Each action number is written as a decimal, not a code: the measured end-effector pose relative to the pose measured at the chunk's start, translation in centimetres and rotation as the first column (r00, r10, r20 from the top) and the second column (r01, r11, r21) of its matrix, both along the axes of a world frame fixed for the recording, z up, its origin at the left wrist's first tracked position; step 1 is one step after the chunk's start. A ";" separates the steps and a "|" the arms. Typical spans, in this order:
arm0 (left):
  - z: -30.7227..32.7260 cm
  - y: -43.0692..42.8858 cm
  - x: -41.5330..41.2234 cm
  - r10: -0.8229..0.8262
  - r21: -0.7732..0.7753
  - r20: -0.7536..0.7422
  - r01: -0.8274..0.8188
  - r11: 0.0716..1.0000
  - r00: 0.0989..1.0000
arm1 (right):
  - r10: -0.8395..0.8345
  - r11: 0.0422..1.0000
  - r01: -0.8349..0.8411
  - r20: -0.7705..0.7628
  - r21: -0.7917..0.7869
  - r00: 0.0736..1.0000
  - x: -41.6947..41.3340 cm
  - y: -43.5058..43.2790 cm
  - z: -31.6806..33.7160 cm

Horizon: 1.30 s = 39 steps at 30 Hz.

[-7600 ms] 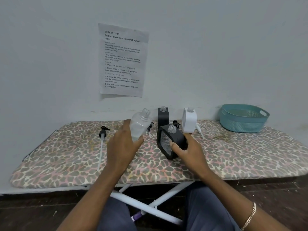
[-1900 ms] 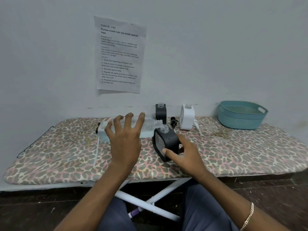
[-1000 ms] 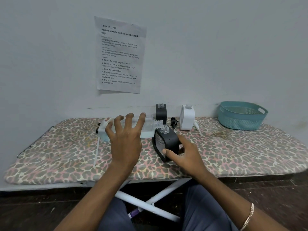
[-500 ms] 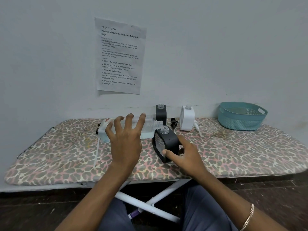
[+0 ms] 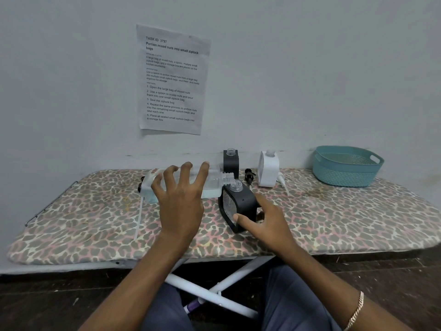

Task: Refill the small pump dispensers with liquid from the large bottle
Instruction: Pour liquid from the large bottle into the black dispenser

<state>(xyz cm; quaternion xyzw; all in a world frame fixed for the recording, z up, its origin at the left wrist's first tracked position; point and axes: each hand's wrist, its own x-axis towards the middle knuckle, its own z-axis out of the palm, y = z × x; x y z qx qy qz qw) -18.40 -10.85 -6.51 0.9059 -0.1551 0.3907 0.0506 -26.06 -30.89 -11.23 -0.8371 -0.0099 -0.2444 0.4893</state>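
The large clear bottle is tipped on its side, its threaded neck just above the open mouth of a black dispenser. Pale blue liquid pools along the bottle's lower side. My left hand grips the bottle from above with fingers spread over it. My right hand steadies the tilted black dispenser by its lower front corner. Behind stand a second black dispenser and a white dispenser, both uncapped.
A loose black pump head lies between the rear dispensers; another pump with its long tube lies left of the bottle. A teal basket sits at the far right of the leopard-print ironing board. A paper sheet hangs on the wall.
Since 7.6 s ago the bottle went from upright in my left hand to lying sideways over the black dispenser's mouth. Over the last second both hands have held still.
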 end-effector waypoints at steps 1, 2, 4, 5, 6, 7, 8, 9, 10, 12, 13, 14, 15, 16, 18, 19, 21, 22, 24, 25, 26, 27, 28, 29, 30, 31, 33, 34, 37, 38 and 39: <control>0.0 0.0 0.0 -0.001 -0.001 0.002 0.001 1.000 1.000 | 0.001 1.000 -0.001 0.000 0.002 1.000 0.0 0.0 0.0; 0.0 0.0 0.0 -0.002 -0.001 0.004 0.002 1.000 1.000 | 0.001 1.000 -0.001 -0.001 0.003 1.000 0.0 0.0 0.0; 0.0 0.0 0.0 -0.006 -0.001 0.007 0.006 1.000 1.000 | -0.002 1.000 0.002 -0.001 0.005 1.000 0.0 0.0 -0.1; 0.0 0.0 0.0 -0.008 -0.002 0.007 0.008 1.000 1.000 | -0.004 1.000 0.004 0.001 0.005 1.000 0.0 -0.1 -0.1; 0.0 0.0 0.0 -0.011 -0.005 0.006 0.011 1.000 1.000 | -0.007 1.000 0.007 0.004 0.003 1.000 0.0 -0.1 -0.1; 0.0 0.0 0.0 -0.012 -0.006 0.004 0.012 1.000 1.000 | -0.009 1.000 0.009 0.006 0.001 1.000 0.0 -0.1 -0.1; 0.0 -0.1 0.0 -0.012 -0.007 0.003 0.012 1.000 1.000 | -0.009 1.000 0.009 0.007 0.000 1.000 0.0 -0.1 -0.1; 0.0 -0.1 0.0 -0.011 -0.008 0.004 0.011 1.000 1.000 | -0.008 1.000 0.008 0.008 0.001 1.000 0.0 -0.1 -0.1; 0.0 -0.1 0.0 -0.010 -0.008 0.005 0.010 1.000 1.000 | -0.006 1.000 0.006 0.007 0.001 1.000 0.1 0.0 -0.1; 0.0 -0.1 0.0 -0.009 -0.005 0.005 0.009 1.000 1.000 | -0.004 1.000 0.004 0.007 0.000 1.000 0.0 0.0 0.0; 0.0 -0.1 0.0 -0.008 -0.005 0.005 0.008 1.000 1.000 | -0.004 1.000 0.004 0.006 0.000 1.000 0.0 0.0 0.0; 0.0 -0.1 0.1 -0.009 -0.005 0.005 0.009 1.000 1.000 | -0.006 1.000 0.006 0.007 0.001 1.000 0.0 0.0 0.0; 0.0 -0.1 0.1 -0.009 -0.006 0.006 0.009 1.000 1.000 | -0.009 1.000 0.009 0.007 0.003 1.000 0.0 0.0 0.0; 0.0 -0.1 0.1 -0.009 -0.007 0.007 0.009 1.000 1.000 | -0.012 1.000 0.012 0.006 0.003 1.000 -0.1 0.0 0.0; 0.0 -0.1 0.0 -0.009 -0.007 0.010 0.009 1.000 1.000 | -0.015 1.000 0.015 0.001 0.000 1.000 -0.1 0.0 0.0; 0.0 0.0 0.0 -0.010 -0.007 0.011 0.010 1.000 1.000 | -0.014 1.000 0.014 -0.001 -0.002 1.000 -0.1 0.1 0.1; 0.0 -0.1 0.0 -0.011 -0.009 0.012 0.011 1.000 1.000 | -0.011 1.000 0.011 0.000 -0.006 1.000 -0.1 0.1 0.1; 0.0 -0.1 0.0 -0.010 -0.009 0.012 0.010 1.000 1.000 | -0.010 1.000 0.010 0.002 -0.006 1.000 -0.1 0.1 0.1; 0.0 -0.1 0.0 -0.008 -0.009 0.008 0.008 1.000 1.000 | -0.010 1.000 0.010 0.001 -0.005 1.000 -0.1 0.0 0.1; 0.1 -0.1 0.0 -0.008 -0.009 0.004 0.008 1.000 1.000 | -0.009 1.000 0.009 -0.001 -0.004 1.000 -0.1 0.0 0.0; 0.0 -0.1 0.0 -0.008 -0.008 0.002 0.008 1.000 1.000 | -0.009 1.000 0.009 -0.003 -0.004 1.000 -0.1 0.0 0.0; 0.0 -0.1 0.0 -0.008 -0.007 0.002 0.008 1.000 1.000 | -0.009 1.000 0.009 -0.003 -0.003 1.000 -0.1 0.0 0.0; 0.0 0.0 0.0 -0.007 -0.005 0.004 0.007 1.000 1.000 | -0.010 1.000 0.010 -0.002 -0.002 1.000 -0.1 0.1 0.0; 0.0 0.0 0.0 -0.006 -0.004 0.007 0.006 1.000 1.000 | -0.010 1.000 0.010 -0.001 -0.002 1.000 -0.1 0.1 0.0; 0.0 0.0 0.0 -0.005 -0.005 0.009 0.006 1.000 1.000 | -0.010 1.000 0.010 -0.001 0.000 1.000 -0.1 0.1 0.1; 0.0 0.0 0.0 -0.006 -0.006 0.009 0.006 1.000 1.000 | -0.011 1.000 0.011 -0.002 0.000 1.000 -0.1 0.1 0.1; 0.1 -0.1 0.0 -0.008 -0.005 0.006 0.008 1.000 1.000 | -0.012 1.000 0.012 -0.007 0.001 1.000 -0.1 0.1 0.1; 0.1 -0.1 0.0 -0.009 -0.004 0.004 0.009 1.000 1.000 | -0.014 1.000 0.014 -0.009 0.001 1.000 -0.1 0.1 0.2; 0.1 0.0 -0.1 -0.005 -0.001 -0.005 0.005 1.000 1.000 | -0.019 1.000 0.019 -0.016 0.001 1.000 -0.1 0.2 0.2; 0.1 0.0 0.0 -0.005 0.000 -0.007 0.005 1.000 1.000 | -0.018 1.000 0.018 -0.017 0.001 1.000 -0.1 0.2 0.2; 0.1 0.0 0.0 -0.006 0.000 -0.007 0.006 1.000 1.000 | -0.019 1.000 0.019 -0.016 0.001 1.000 -0.1 0.2 0.2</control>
